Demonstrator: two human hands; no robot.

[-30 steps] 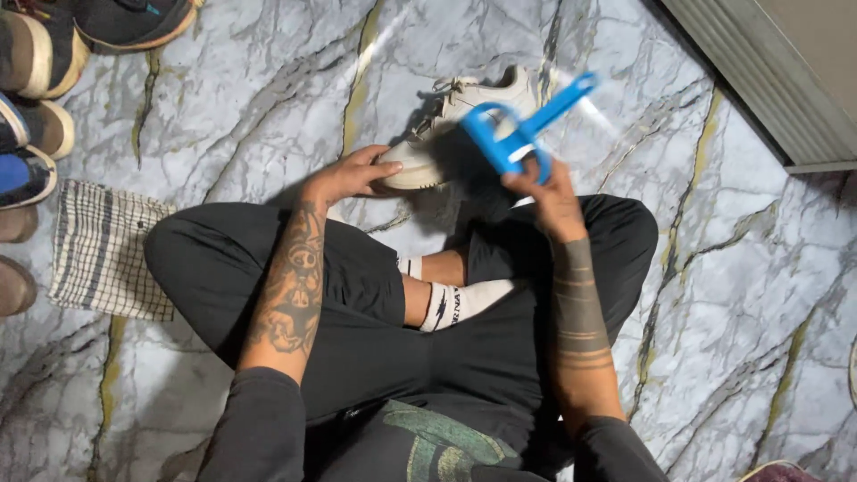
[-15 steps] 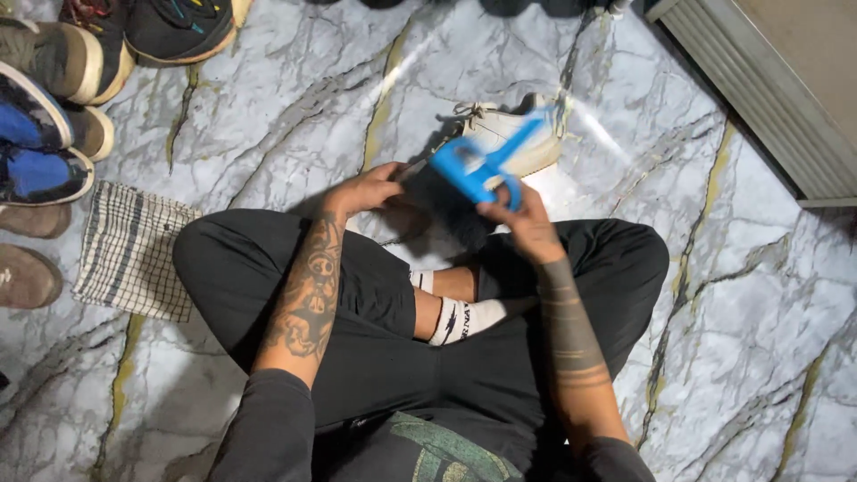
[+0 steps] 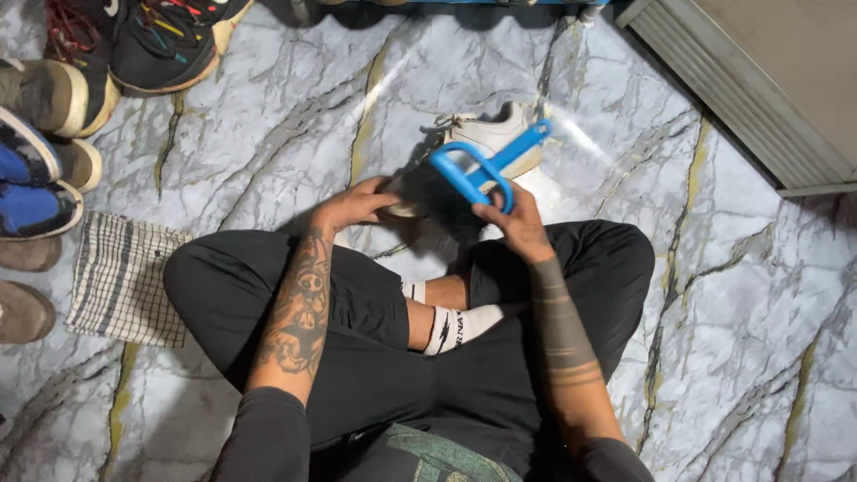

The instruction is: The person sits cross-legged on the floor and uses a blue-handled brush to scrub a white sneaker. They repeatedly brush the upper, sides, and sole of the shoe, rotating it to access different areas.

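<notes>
The person sits cross-legged on the marble floor (image 3: 268,116). The right hand (image 3: 511,219) has its fingers closed round the loop handle of a blue brush (image 3: 486,165), held up over a white shoe (image 3: 486,138) that lies on the floor just ahead of the knees. The brush's dark bristle side faces down and merges with its own shadow, so where bristles end is hard to make out, and whether they touch the shoe cannot be told. The brush and that shadow hide the shoe's middle; only its laced heel end and a bit of the toe show. The left hand (image 3: 357,203) rests at the shoe's near end, fingers curled and close together against the toe; the contact itself is lost in shade.

At the left edge, a row of shoes (image 3: 40,161) is cut off by the frame, and a dark pair (image 3: 161,36) at the top is cropped too. A checked cloth (image 3: 120,277) lies flat beside the left knee. A grey door sill (image 3: 741,98) runs off the top right corner.

Against half a second ago, the brush is sharper and less blurred, tilted more upright with its long handle pointing up to the right, and the left hand sits a little lower, by the toe
</notes>
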